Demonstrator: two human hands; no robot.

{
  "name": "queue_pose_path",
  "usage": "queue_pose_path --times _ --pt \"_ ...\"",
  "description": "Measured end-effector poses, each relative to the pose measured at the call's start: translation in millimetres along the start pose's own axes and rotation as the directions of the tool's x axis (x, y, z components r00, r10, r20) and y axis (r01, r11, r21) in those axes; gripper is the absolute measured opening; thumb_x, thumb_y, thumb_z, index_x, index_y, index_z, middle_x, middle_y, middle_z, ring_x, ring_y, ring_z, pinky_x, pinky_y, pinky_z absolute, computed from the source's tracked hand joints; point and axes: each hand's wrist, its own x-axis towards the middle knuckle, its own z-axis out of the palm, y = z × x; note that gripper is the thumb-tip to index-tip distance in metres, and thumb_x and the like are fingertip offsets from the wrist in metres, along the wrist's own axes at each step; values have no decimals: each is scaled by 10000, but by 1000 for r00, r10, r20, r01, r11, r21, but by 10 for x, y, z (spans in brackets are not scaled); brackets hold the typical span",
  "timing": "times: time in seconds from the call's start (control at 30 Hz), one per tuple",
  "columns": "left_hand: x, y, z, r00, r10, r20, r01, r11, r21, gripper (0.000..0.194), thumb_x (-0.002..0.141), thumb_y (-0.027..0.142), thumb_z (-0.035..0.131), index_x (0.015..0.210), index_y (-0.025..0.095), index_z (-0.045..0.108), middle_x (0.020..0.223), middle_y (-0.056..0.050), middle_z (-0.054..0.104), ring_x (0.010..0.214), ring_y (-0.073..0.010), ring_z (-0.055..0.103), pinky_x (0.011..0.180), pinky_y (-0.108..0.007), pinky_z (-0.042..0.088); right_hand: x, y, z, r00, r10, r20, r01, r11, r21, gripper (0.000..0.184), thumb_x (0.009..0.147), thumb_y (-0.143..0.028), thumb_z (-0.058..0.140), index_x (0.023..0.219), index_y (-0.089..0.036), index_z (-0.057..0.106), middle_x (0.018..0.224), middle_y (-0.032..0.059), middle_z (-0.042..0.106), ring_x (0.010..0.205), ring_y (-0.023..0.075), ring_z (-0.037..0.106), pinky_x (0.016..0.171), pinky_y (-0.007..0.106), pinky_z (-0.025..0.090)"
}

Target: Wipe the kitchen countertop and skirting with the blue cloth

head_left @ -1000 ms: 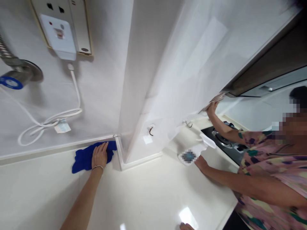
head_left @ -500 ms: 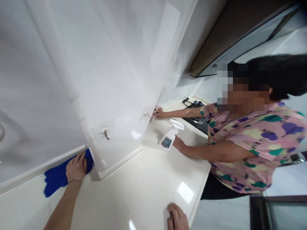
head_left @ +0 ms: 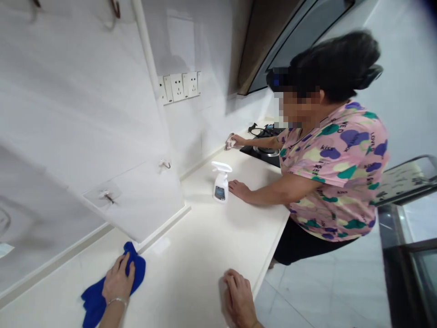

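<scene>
My left hand [head_left: 117, 284] lies flat, fingers stretched out, pressing a blue cloth [head_left: 94, 298] onto the white countertop [head_left: 191, 264] near the foot of the white wall corner [head_left: 143, 218]. My right hand [head_left: 239, 300] rests palm down on the countertop near its front edge, with its fingers together and nothing visible in it. A white spray bottle [head_left: 221, 182] stands upright farther along the counter.
Another person in a pink patterned shirt [head_left: 334, 168] leans over the counter, one hand [head_left: 239, 188] beside the spray bottle, the other holding a rag [head_left: 230, 142] at the wall by the gas stove [head_left: 264, 152]. Wall sockets [head_left: 179, 86] and hooks [head_left: 165, 163] are on the tiles.
The view has swung right and down. My left hand has slid the blue cloth back from the corner toward me. My right hand now shows more fully on the counter.
</scene>
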Motion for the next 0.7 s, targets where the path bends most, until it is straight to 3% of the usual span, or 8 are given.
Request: queue_pose_path --times 0.17,0.3,0.4,0.53,0.7 --pt "-684 343 -55 1000 -25 -16 24 997 -70 492 939 431 363 1299 227 628 1289 -68 641 941 -247 623 925 -404 521 12 -29 -64 995 -19 95 13 998 66 462 720 6 449 1095 -231 576 1172 57 610 1024 213 563 882 363 409" --pt "-1083 796 -66 1000 13 9 -12 996 -92 447 942 390 399 1318 285 617 1301 -41 647 973 -248 618 900 -415 534 29 -16 -123 976 -62 206 43 994 97 459 657 -19 481 1060 -211 586 1178 83 604 1008 228 546 883 381 399" --pt "-1277 1243 -36 998 57 18 -55 995 -89 440 956 348 395 1329 256 610 1329 -46 639 999 -250 607 902 -415 533 72 78 -163 950 -149 273 121 985 119 483 612 -38 494 1059 -197 581 1192 99 593 997 236 539 872 382 407" --pt "-1447 1827 49 991 130 31 -128 989 -80 433 960 298 422 1366 291 572 1368 -23 620 1055 -253 588 899 -417 523 223 308 -232 908 -312 278 246 937 249 406 694 -28 460 1046 -196 571 1140 80 596 960 198 542 850 337 429" --pt "-1649 2247 82 987 161 5 -160 984 -75 453 955 246 454 1394 326 532 1376 -48 608 1088 -241 573 884 -416 508 369 567 -293 891 -368 267 276 904 326 299 819 -51 410 1008 -206 584 1084 66 609 906 174 558 823 315 464"
